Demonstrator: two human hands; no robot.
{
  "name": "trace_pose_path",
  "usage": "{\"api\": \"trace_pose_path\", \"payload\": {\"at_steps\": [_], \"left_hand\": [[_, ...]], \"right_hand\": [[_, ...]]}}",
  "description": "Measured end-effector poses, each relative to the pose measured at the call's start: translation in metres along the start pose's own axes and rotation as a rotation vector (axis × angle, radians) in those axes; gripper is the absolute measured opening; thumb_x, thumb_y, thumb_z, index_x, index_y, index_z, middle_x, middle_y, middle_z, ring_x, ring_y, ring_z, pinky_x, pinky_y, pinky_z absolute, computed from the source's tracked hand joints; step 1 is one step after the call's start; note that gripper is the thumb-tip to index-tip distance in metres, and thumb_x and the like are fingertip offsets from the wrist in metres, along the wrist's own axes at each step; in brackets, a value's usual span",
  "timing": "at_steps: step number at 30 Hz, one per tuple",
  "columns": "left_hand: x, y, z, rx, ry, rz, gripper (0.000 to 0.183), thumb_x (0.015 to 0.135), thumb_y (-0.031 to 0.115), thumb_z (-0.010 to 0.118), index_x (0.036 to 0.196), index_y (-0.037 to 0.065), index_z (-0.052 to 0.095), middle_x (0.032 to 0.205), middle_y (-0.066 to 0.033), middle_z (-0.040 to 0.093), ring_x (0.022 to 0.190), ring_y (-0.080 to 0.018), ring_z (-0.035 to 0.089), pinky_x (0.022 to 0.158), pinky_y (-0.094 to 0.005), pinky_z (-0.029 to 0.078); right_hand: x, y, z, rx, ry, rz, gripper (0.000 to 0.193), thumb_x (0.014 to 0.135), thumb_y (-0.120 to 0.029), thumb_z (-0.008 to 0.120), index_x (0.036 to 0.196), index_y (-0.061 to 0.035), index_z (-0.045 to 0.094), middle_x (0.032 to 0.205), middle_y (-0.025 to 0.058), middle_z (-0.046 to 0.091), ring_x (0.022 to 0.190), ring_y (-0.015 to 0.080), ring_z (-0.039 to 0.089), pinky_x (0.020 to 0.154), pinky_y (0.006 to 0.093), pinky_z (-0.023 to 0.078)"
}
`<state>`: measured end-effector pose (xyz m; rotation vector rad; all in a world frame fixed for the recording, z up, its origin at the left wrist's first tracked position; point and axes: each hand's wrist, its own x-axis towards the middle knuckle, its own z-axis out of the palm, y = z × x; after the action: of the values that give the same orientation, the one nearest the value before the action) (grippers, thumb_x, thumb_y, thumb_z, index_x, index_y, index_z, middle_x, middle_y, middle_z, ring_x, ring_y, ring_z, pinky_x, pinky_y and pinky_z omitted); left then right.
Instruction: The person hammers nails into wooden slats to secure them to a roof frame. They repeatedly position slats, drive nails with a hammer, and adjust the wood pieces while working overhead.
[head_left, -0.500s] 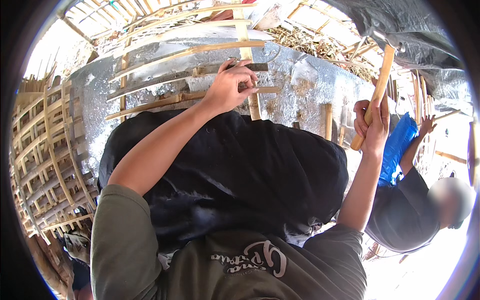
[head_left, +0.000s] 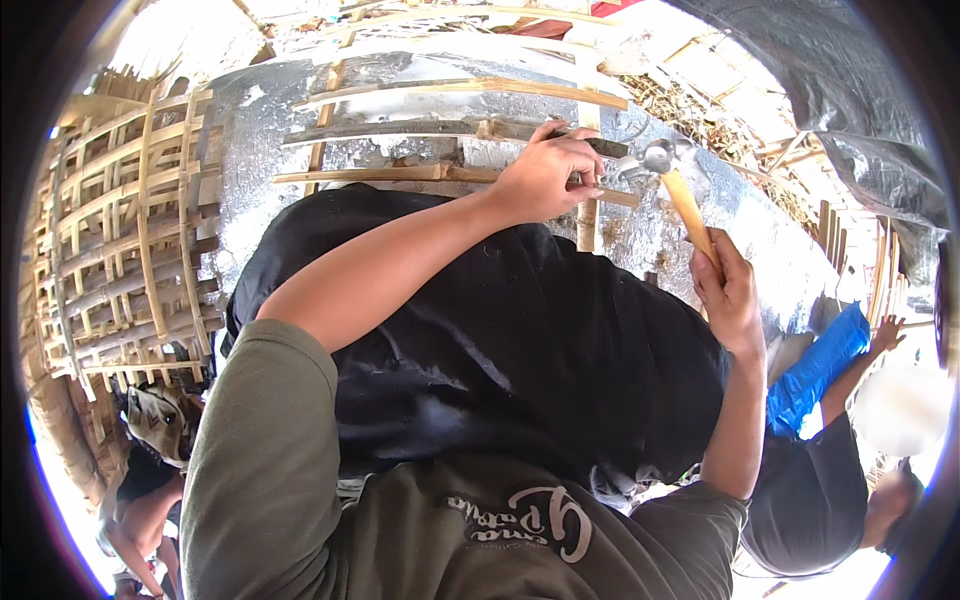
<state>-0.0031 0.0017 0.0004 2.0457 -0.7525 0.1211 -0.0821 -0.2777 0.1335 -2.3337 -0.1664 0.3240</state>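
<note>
My right hand [head_left: 727, 290] grips the wooden handle of a hammer [head_left: 690, 212]. The hammer's metal head, smeared by motion, is low and just right of my left hand [head_left: 553, 178]. That hand's fingers are curled together at the right end of a bamboo slat [head_left: 400, 130], where it meets an upright bamboo strip [head_left: 587, 225]. Whatever small thing the fingers may hold is too small to make out. A lower bamboo slat [head_left: 380, 174] passes by my wrist. These slats form an open lattice above my black-clad lap [head_left: 520, 350].
Grey, worn sheeting [head_left: 255, 150] lies beneath the lattice. A woven bamboo panel [head_left: 125, 240] stands at the left. At the right, a co-worker [head_left: 810, 500] sits near a blue plastic bag [head_left: 820, 370]. Another person [head_left: 145, 510] is at the lower left. Dark tarpaulin [head_left: 830, 100] hangs upper right.
My right hand has swung the hammer down and leftward, bringing its head close to my left hand. The whole view has shifted; my left hand stays at the slat end.
</note>
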Motion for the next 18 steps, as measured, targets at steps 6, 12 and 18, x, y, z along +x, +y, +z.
{"api": "trace_pose_path", "payload": {"at_steps": [6, 12, 18], "left_hand": [[0.002, -0.001, 0.002, 0.003, 0.026, -0.008, 0.027, 0.085, 0.015, 0.078, 0.070, 0.008, 0.056, 0.106, 0.0001, 0.072, 0.138, -0.0258, 0.051, 0.119, -0.0533, 0.025], [0.002, 0.003, 0.001, -0.002, 0.010, -0.029, 0.024, 0.083, 0.011, 0.079, 0.071, 0.008, 0.059, 0.107, 0.0005, 0.072, 0.137, -0.0278, 0.052, 0.120, -0.0531, 0.024], [0.004, 0.004, 0.000, 0.010, 0.038, -0.034, 0.023, 0.079, 0.013, 0.082, 0.071, 0.006, 0.062, 0.108, -0.0090, 0.071, 0.136, -0.0273, 0.053, 0.119, -0.0517, 0.028]], "right_hand": [[0.008, -0.013, 0.002, -0.252, 0.088, -0.075, 0.021, 0.098, -0.014, 0.063, 0.114, -0.0003, 0.059, 0.075, 0.0225, 0.066, 0.065, 0.0377, 0.067, 0.061, 0.0429, 0.049], [0.012, -0.010, -0.002, -0.285, 0.137, -0.189, 0.018, 0.095, -0.012, 0.066, 0.110, -0.0026, 0.061, 0.069, 0.0229, 0.063, 0.066, 0.0411, 0.067, 0.060, 0.0458, 0.050], [0.015, -0.010, 0.008, -0.483, 0.055, -0.236, 0.016, 0.099, -0.020, 0.061, 0.108, -0.0066, 0.057, 0.072, 0.0187, 0.066, 0.070, 0.0419, 0.067, 0.060, 0.0515, 0.050]]}}
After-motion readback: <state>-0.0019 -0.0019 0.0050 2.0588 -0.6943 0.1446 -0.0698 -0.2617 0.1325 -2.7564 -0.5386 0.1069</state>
